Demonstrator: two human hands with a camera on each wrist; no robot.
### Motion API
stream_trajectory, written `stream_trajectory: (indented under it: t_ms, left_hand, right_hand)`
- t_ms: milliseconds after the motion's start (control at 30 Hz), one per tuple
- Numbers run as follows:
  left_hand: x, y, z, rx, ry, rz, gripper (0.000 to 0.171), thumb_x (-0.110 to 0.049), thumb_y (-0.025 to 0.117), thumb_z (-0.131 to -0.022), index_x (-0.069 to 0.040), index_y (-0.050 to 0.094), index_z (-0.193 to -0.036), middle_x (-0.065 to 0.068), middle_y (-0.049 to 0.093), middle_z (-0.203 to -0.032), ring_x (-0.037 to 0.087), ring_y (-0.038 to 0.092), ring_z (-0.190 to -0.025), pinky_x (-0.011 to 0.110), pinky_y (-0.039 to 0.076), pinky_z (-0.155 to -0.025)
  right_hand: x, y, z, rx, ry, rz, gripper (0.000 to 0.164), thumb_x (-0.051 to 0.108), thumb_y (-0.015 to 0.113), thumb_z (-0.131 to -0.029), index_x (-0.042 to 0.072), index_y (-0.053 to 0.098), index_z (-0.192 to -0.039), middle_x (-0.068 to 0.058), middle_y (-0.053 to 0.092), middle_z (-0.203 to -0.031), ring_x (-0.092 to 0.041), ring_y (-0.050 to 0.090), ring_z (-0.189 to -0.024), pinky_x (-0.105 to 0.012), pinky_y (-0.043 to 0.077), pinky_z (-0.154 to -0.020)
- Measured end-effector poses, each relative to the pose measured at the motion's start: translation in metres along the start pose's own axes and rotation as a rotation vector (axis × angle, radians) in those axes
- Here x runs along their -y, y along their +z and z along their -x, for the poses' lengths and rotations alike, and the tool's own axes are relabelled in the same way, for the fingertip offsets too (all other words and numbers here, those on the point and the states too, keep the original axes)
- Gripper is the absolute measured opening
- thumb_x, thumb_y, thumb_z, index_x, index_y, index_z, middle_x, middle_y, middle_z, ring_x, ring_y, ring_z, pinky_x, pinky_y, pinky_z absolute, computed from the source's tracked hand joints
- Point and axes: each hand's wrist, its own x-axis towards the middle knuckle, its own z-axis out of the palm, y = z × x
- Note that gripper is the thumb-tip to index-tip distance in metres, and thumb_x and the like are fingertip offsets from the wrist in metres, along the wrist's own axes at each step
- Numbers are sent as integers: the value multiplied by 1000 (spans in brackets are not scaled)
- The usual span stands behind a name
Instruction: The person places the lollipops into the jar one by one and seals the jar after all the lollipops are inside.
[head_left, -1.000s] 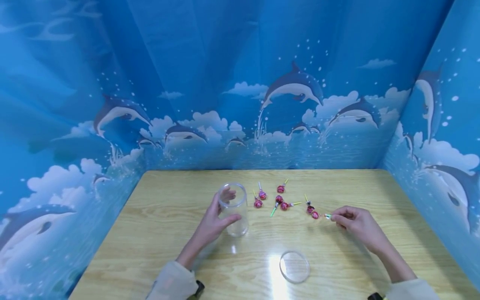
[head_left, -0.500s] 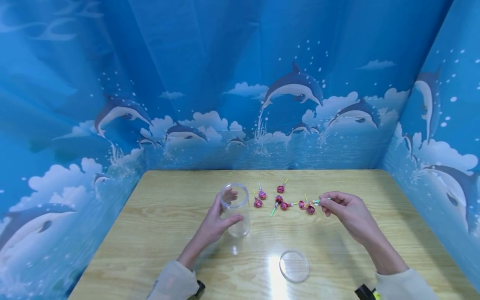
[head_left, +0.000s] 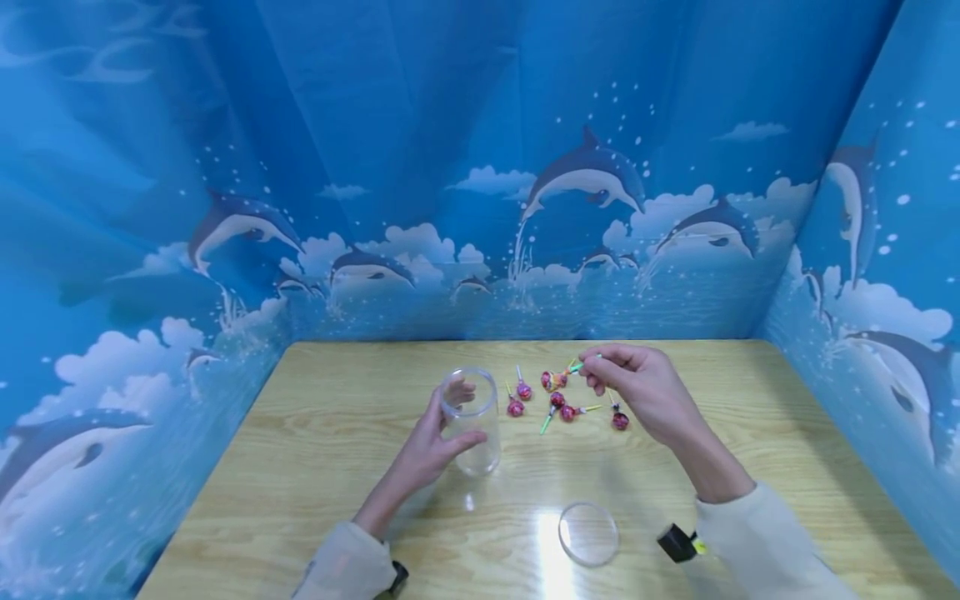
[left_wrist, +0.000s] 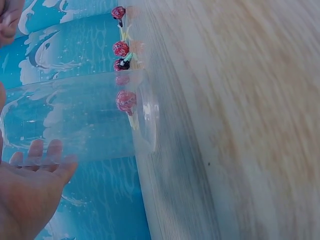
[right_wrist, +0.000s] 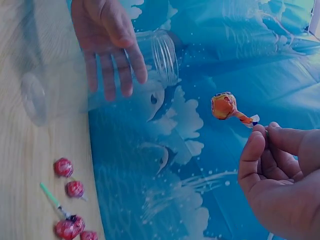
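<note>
My left hand (head_left: 420, 446) holds a clear jar (head_left: 480, 457) upright on the table, thumb on the near side and fingers round the far side. The jar's open mouth faces up. My right hand (head_left: 648, 392) pinches the stick of an orange-and-red lollipop (right_wrist: 222, 106) between thumb and fingers, its wrapped head pointing toward the jar. In the head view that lollipop overlaps another one lying behind it. Several red-wrapped lollipops lie on the table right of the jar, among them one lollipop (head_left: 515, 408) near it and another lollipop (head_left: 620, 421) farther right.
A round clear lid (head_left: 588, 534) lies on the wooden table (head_left: 315, 467) near the front, right of the jar. A blue dolphin-print curtain (head_left: 450, 167) stands behind the table and along both sides.
My right hand has carried the lollipop left and away from me, from the right of the pile to above its far side. The left hand and the jar stay nearly still.
</note>
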Motion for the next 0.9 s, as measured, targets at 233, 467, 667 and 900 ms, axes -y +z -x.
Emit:
stream_trajectory:
  t_ms: [233, 467, 667, 900]
  left_hand:
    - [1, 0, 0, -6, 5, 4, 84, -9, 82, -87, -11, 34, -156, 19, 51, -149, 35, 48, -140, 58, 30, -121]
    - [1, 1, -1, -7, 27, 7, 83, -9, 82, -87, -10, 35, -155, 16, 53, -147, 35, 49, -138, 57, 32, -120]
    - [2, 1, -1, -4, 32, 6, 83, -10, 82, -87, -11, 35, -155, 15, 53, -148, 35, 49, -138, 57, 33, -120]
    - [3, 0, -1, 3, 50, 15, 84, -9, 82, -87, -9, 34, -156, 17, 52, -148, 36, 48, -138, 58, 33, -119]
  right_hand:
    - [12, 21, -16, 39, -55, 14, 33, 32, 65, -104, 3, 74, -116, -14, 71, -94, -24, 65, -85, -32, 58, -78]
    - [24, 42, -27, 98, -66, -8, 27, 30, 64, -104, 8, 76, -115, -13, 71, -95, -25, 61, -80, -27, 52, -62]
    - [28, 53, -34, 137, -107, 0, 25, 29, 62, -106, 10, 76, -115, -19, 70, -95, -21, 57, -74, -24, 33, -46]
    - [29, 67, -41, 171, -166, 6, 24, 25, 63, -105, 7, 76, -115, -14, 70, -92, -27, 59, -80, -27, 47, -59]
